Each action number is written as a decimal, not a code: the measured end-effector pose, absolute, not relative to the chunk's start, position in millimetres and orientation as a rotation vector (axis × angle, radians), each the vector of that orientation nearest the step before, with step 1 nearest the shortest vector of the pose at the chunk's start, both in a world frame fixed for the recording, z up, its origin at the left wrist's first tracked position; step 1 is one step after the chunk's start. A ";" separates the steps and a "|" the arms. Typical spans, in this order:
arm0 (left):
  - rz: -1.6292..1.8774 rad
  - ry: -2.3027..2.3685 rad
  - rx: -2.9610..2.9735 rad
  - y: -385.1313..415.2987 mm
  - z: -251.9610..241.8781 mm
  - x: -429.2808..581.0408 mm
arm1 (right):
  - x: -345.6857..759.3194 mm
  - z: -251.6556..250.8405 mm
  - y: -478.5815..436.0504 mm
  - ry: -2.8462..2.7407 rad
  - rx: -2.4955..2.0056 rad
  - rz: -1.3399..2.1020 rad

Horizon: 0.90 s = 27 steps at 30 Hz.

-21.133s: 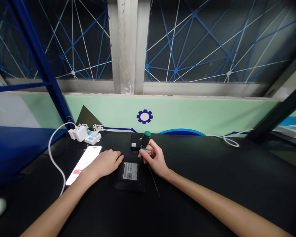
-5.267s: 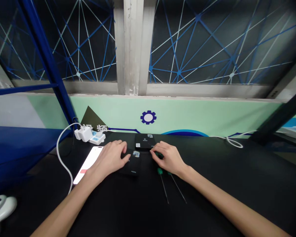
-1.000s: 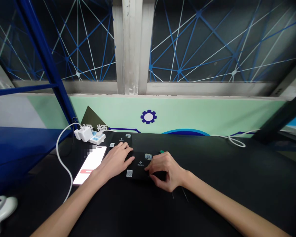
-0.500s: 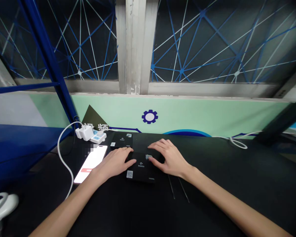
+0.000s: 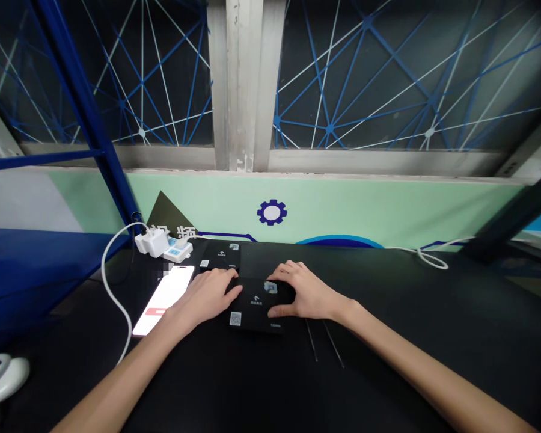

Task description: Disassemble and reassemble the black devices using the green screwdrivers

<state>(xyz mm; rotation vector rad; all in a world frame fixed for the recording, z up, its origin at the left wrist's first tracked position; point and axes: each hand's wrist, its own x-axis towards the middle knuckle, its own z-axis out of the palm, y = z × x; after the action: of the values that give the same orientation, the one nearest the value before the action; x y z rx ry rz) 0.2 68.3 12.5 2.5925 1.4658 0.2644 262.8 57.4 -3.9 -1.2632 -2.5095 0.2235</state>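
A flat black box [image 5: 253, 310] with small stickers lies on the black table [image 5: 388, 337] in front of me. My left hand [image 5: 207, 296] rests on its left edge, fingers stretched toward it. Cupped over the right edge is my right hand [image 5: 304, 294], thumb at the box's near side and fingers curled at the far side. A second black box [image 5: 220, 257] sits just behind, near my left fingertips. Two thin screwdriver shafts [image 5: 324, 344] stick out from under my right wrist; their handles are hidden.
A lit phone [image 5: 165, 298] lies left of my left hand. A white charger and power strip [image 5: 160, 245] with a white cable [image 5: 112, 288] sit at the back left. Another white cable [image 5: 428, 257] lies at the back right. A white object [image 5: 2, 376] is at the left edge.
My right hand has drawn in from lying flat over the box's far right to cupping its right edge. My left hand has barely shifted.
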 end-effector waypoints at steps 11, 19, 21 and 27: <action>0.346 1.519 2.578 66.2 20.3 4.2 | 255.6 -0.3 51.6 -2.411 -1.338 0.338; 0.684 1.449 2.429 65.2 26.2 6.1 | 258.6 -4.9 53.4 -2.234 -1.208 0.381; 0.787 1.431 2.374 65.1 27.4 6.7 | 259.7 -4.6 53.4 -2.201 -1.147 0.365; 0.848 1.572 2.232 66.3 29.7 5.1 | 262.3 -8.4 52.0 -2.187 -1.030 0.237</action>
<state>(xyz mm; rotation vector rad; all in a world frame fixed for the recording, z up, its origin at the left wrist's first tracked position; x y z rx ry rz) 5.1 66.3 29.7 2.2319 1.5723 0.8478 262.3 52.0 -8.4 -1.0302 -2.1868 0.2368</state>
